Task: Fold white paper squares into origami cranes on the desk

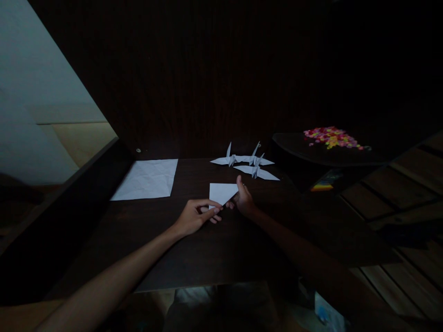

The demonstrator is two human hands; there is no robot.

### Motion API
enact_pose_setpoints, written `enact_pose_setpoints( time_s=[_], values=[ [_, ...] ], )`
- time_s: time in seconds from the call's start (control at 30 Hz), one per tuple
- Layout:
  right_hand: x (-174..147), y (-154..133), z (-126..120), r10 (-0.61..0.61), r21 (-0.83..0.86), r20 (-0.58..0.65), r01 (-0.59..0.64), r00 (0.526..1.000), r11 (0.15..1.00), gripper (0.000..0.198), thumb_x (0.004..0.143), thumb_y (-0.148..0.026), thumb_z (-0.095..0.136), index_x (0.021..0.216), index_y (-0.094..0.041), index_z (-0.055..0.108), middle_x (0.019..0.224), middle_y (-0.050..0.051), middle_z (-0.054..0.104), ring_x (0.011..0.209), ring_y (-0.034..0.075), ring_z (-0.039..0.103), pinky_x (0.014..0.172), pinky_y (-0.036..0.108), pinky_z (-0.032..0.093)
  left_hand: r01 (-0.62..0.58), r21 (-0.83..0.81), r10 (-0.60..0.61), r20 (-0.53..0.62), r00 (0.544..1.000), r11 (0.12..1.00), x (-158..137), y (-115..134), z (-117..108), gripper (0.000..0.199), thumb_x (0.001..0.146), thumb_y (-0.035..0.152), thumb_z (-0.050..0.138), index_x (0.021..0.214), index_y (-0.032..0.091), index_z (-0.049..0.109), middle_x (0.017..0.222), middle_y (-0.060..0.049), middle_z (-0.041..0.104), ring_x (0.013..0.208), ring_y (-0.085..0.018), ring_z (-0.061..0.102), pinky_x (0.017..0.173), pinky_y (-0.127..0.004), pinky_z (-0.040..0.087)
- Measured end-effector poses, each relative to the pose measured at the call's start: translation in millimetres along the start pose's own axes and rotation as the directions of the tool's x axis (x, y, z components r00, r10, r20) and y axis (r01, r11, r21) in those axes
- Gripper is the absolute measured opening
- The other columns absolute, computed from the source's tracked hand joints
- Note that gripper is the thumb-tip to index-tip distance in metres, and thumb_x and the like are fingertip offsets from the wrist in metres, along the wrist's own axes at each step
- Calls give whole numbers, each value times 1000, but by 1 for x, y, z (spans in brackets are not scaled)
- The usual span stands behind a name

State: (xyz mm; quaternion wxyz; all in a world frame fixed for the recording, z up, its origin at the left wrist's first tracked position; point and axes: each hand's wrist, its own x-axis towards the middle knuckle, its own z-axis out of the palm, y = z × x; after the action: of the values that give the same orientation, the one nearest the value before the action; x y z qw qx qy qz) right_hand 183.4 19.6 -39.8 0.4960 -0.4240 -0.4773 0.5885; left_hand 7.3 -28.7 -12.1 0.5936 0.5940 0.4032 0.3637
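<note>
A small piece of folded white paper [221,191] is held between both hands just above the dark table. My left hand [197,216] pinches its lower corner between thumb and fingers. My right hand [245,199] grips the right corner, thumb pointing up along the edge and fingers curled beneath. Behind the hands, several folded paper cranes rest close together; one crane [255,171] lies nearest, with its wings spread. To the left, a flat, creased white sheet of paper [147,179] lies on the table.
A dark panel [194,83] rises behind the table [166,258], and a low side board [65,207] borders the left. On a rounded shelf [294,147] at the right sits a pile of small colourful pieces [332,137]. Wooden slats [398,203] show farther right.
</note>
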Motion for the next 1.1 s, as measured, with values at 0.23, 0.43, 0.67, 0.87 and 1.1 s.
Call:
enact_pose_setpoints(
  time_s=[0.23, 0.43, 0.67, 0.87, 1.1],
  values=[
    [-10, -6, 2, -47, -63, 107, 54, 993, 997, 63, 82, -70, 39, 51, -17, 53, 40, 1, 51, 32, 8, 44, 32, 21, 31, -13, -27, 13, -14, 1000, 1000, 0, -3, 1, 37, 73, 37, 73, 97, 8, 68, 69, -9, 72, 64, -20, 71, 61, -29, 59],
    [-16, -8, 8, -1, -146, 213, 33, 977, 989, 48, 73, -61, 59, 59, -15, 56, 44, -2, 54, 34, 7, 45, 32, 18, 32, -27, -45, 28, 10, 1000, 999, 1, 0, -1, 32, 74, 34, 73, 93, 8, 67, 75, -9, 73, 66, -19, 71, 64, -30, 59],
    [-12, -4, 4, -36, -144, 132, 55, 991, 988, 62, 82, -68, 38, 53, -16, 54, 41, 1, 53, 31, 8, 44, 33, 20, 32, -77, -57, 79, 31, 996, 995, 3, 0, -5, 23, 75, 28, 73, 82, 11, 59, 74, -5, 71, 67, -15, 69, 65, -25, 57],
    [-4, -5, 0, -73, -135, 20, 75, 997, 988, 69, 81, -72, 37, 45, -16, 53, 37, 4, 52, 30, 8, 43, 33, 21, 31, -131, -80, 131, -3, 991, 988, 2, 6, -6, 33, 74, 25, 73, 80, 17, 42, 71, -1, 68, 60, -13, 68, 58, -24, 54],
    [2, -10, -3, -78, -53, 14, 79, 997, 995, 69, 76, -76, 36, 48, -16, 54, 38, 5, 54, 29, 9, 43, 31, 22, 30, -179, -80, 172, -93, 981, 981, 2, 8, -6, 34, 76, 28, 70, 88, 18, 40, 68, 2, 64, 54, -10, 62, 54, -21, 50]
  ],
)
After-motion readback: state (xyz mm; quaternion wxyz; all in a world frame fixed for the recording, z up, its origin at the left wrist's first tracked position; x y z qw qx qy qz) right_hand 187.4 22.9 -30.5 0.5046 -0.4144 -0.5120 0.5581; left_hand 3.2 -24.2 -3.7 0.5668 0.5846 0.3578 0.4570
